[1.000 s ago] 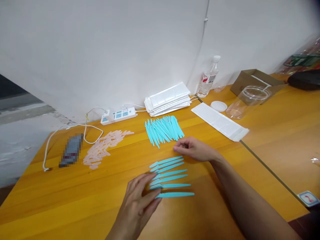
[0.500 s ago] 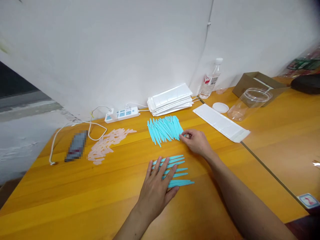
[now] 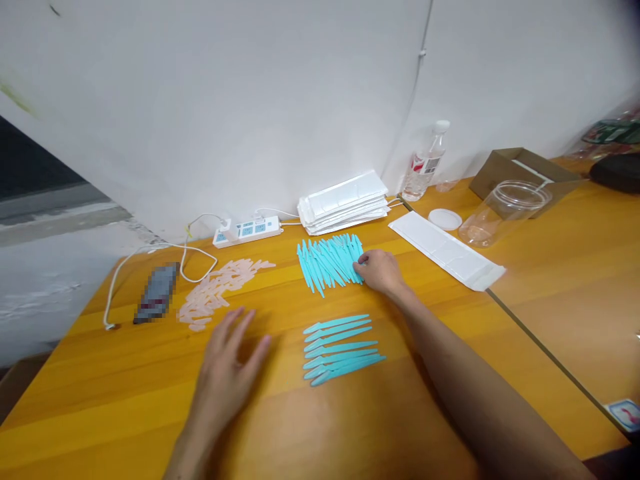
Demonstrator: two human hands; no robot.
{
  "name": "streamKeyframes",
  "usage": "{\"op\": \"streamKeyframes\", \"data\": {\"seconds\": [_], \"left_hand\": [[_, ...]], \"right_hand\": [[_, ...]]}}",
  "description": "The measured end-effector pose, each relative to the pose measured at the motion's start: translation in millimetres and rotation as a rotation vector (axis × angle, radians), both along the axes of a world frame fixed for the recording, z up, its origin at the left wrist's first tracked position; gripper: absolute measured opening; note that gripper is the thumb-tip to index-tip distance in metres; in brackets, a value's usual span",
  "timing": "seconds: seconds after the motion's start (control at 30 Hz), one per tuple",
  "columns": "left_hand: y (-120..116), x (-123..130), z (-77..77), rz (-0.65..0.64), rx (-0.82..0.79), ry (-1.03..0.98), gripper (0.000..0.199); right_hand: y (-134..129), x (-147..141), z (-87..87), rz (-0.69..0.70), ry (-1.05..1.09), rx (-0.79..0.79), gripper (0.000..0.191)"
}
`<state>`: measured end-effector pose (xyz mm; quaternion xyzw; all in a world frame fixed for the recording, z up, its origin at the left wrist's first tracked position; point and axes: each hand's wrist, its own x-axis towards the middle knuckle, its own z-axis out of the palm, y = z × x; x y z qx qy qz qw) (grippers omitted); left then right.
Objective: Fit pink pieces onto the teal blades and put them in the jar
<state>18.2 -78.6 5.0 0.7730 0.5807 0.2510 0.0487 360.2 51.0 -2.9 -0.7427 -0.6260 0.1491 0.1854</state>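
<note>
My right hand (image 3: 379,270) is at the right edge of a pile of slim turquoise eyebrow razors (image 3: 327,261), its thumb and fingers pinched on the end ones. The fingers partly cover what they grip. My left hand (image 3: 225,367), slightly blurred, is over the table with fingers spread and nothing in them. To its right, several turquoise razors (image 3: 340,347) lie in a spaced row, tips pointing right; the front ones are close together. Beyond the left hand lie many small pale pink translucent pieces (image 3: 215,290), loosely heaped.
Against the wall are a power strip (image 3: 250,230), stacked white packets (image 3: 345,202) and a water bottle (image 3: 425,163). A single white packet (image 3: 445,250), a round lid (image 3: 445,219), a clear jar (image 3: 493,220) and a cardboard box (image 3: 493,175) stand right. A pixelated dark object (image 3: 157,293) and a white cable (image 3: 113,287) lie left.
My left hand has lifted off the row of razors and moved left, uncovering them; the front ones now lie angled differently. My right hand has shifted slightly left against the pile's edge.
</note>
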Motion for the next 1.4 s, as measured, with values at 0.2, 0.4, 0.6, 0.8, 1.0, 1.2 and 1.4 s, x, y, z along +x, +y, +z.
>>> {"op": "streamKeyframes", "data": {"seconds": [0.2,0.4,0.6,0.8,1.0,1.2,1.4], "left_hand": [[14.0,-108.5,-12.4,0.377,-0.008,0.175,0.04],[26.6,-124.0,-18.3,0.335,-0.097,0.342,0.041],[28.9,-122.7,-12.4,0.26,-0.225,0.243,0.036],[29.4,-86.1,-11.2,0.078,-0.362,0.008,0.039],[30.5,-4.6,7.9,-0.193,-0.341,-0.191,0.028],[36.0,41.8,26.9,-0.317,-0.311,-0.091,0.025],[36.1,56.9,25.2,-0.365,-0.283,-0.069,0.023]], "right_hand": [[-9.5,4.0,18.1,-0.03,0.036,0.061,0.024],[-33.8,1.1,24.7,0.071,0.198,0.124,0.01],[-61.8,-10.4,6.0,0.32,0.317,0.183,0.01],[-71.8,-21.0,-10.0,0.478,0.332,0.35,0.015],[-77.6,-26.1,-11.2,0.532,0.367,0.424,0.018],[-80.9,-27.6,-9.1,0.537,0.359,0.427,0.019],[-84.4,-32.8,-9.8,0.578,0.384,0.443,0.022]]}}
